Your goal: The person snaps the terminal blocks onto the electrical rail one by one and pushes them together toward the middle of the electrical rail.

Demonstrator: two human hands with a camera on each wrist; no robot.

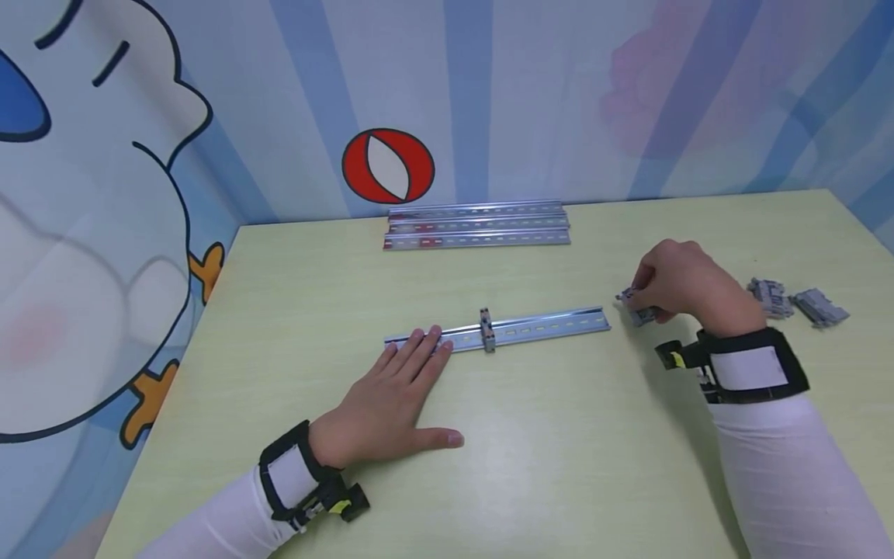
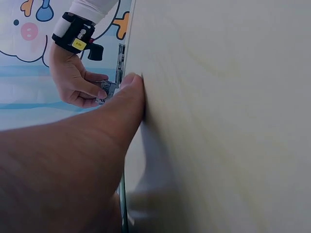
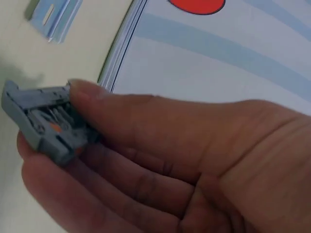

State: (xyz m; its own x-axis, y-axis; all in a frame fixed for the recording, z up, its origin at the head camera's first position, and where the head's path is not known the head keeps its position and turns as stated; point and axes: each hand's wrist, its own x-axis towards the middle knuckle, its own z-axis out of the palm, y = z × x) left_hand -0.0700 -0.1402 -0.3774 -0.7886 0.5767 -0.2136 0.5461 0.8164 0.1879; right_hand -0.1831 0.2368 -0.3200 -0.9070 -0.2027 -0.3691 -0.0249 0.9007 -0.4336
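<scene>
A slotted metal DIN rail (image 1: 552, 327) lies across the middle of the table, and a narrow grey terminal block (image 1: 487, 331) sits across it left of its centre. My left hand (image 1: 391, 396) rests flat with straight fingers, fingertips over the rail's left end and thumb spread on the tabletop. Off the rail's right end, my right hand (image 1: 687, 287) pinches another grey terminal block (image 3: 51, 121) between thumb and fingers. In the right wrist view this block shows its open side with metal parts and a bit of orange; the fingers cover its other end.
Several more DIN rails (image 1: 478, 237) lie side by side at the table's back edge, against the printed wall. Right of my right hand are two grey terminal block pieces, one (image 1: 770, 298) close to the wrist and one (image 1: 820, 308) farther right.
</scene>
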